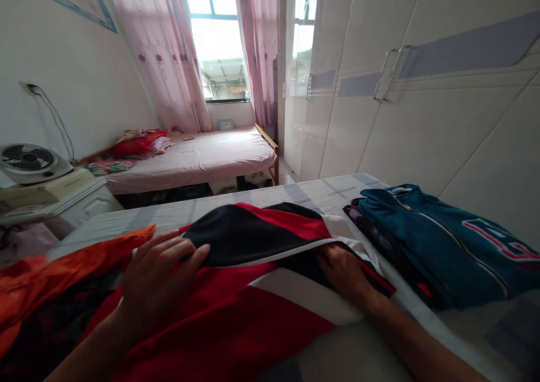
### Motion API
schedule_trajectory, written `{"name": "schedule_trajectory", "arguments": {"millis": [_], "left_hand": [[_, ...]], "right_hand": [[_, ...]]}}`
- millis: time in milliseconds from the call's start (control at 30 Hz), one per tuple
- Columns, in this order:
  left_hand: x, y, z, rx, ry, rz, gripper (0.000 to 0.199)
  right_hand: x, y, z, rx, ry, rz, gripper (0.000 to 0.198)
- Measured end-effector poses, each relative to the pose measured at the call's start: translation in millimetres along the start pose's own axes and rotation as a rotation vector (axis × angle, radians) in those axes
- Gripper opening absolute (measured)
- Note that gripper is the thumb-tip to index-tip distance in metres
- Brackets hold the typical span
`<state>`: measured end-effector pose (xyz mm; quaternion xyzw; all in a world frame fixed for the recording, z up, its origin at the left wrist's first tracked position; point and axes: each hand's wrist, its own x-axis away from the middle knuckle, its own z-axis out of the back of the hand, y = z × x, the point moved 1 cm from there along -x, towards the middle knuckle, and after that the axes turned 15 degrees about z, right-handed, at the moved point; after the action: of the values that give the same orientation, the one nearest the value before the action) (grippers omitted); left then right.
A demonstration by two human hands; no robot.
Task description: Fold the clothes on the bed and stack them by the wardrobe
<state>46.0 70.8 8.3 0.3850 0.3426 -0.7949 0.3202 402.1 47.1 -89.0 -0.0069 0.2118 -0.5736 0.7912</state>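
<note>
A red, black and white garment lies spread on the bed in front of me, its far part turned up into a black and red fold with white edging. My left hand is closed on the fold's left side, the fingers bent over the cloth. At the right end, my right hand grips the white-edged border; its fingertips are partly hidden under the fold. Close by on the right rests a teal zip jacket, folded on top of darker clothes. Orange clothing lies to the left, near my left forearm.
The near bed has a pale checked sheet. Beyond it stands a second bed with a red bundle and a small clock. White wardrobes line the right side. A fan sits on a cabinet at left.
</note>
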Motion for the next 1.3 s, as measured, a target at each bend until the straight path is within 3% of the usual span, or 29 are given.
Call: {"name": "schedule_trajectory", "arguments": {"millis": [133,233,300,400,467,567,667,733,867,1000,1133,1167,1233,1300], "left_hand": [[64,-1,18,-0.040,-0.318,0.177,0.018],[83,-2,14,-0.027,-0.495,0.358,0.028],[85,-6,13,-0.013,-0.556,0.469,0.028],[77,-12,22,0.002,-0.554,0.558,0.022],[71,-14,34,0.007,-0.496,0.556,0.019],[67,-11,61,-0.020,-0.370,0.505,0.017],[82,-3,87,-0.090,-0.298,0.433,0.016],[99,4,99,-0.108,-0.342,0.370,0.019],[126,13,108,-0.039,-0.481,0.316,0.027],[127,10,110,-0.009,-0.491,0.373,0.028],[118,3,116,0.150,-0.608,0.461,0.030],[115,2,117,0.177,-0.596,0.512,0.031],[109,2,116,0.192,-0.547,0.589,0.032],[108,6,108,0.165,-0.575,0.556,0.043]], "right_hand": [[4,-8,11,0.014,-0.071,0.030,0.027],[10,-21,30,-0.058,-0.051,0.108,0.024],[15,-29,42,-0.028,0.041,0.152,0.023],[18,-34,51,0.205,0.183,0.211,0.029],[15,-33,52,0.320,0.175,0.265,0.031],[12,-27,54,0.320,0.130,0.288,0.017],[20,-26,61,0.310,0.236,0.294,0.015],[31,-27,62,0.315,0.261,0.329,0.016],[50,-29,53,0.216,0.034,0.429,0.013],[56,-27,54,0.134,-0.049,0.413,0.022],[54,-26,66,-0.011,-0.252,0.356,0.027],[51,-27,69,-0.033,-0.252,0.330,0.026],[42,-32,71,-0.035,-0.128,0.297,0.025],[32,-41,65,-0.010,0.019,0.312,0.030]]}}
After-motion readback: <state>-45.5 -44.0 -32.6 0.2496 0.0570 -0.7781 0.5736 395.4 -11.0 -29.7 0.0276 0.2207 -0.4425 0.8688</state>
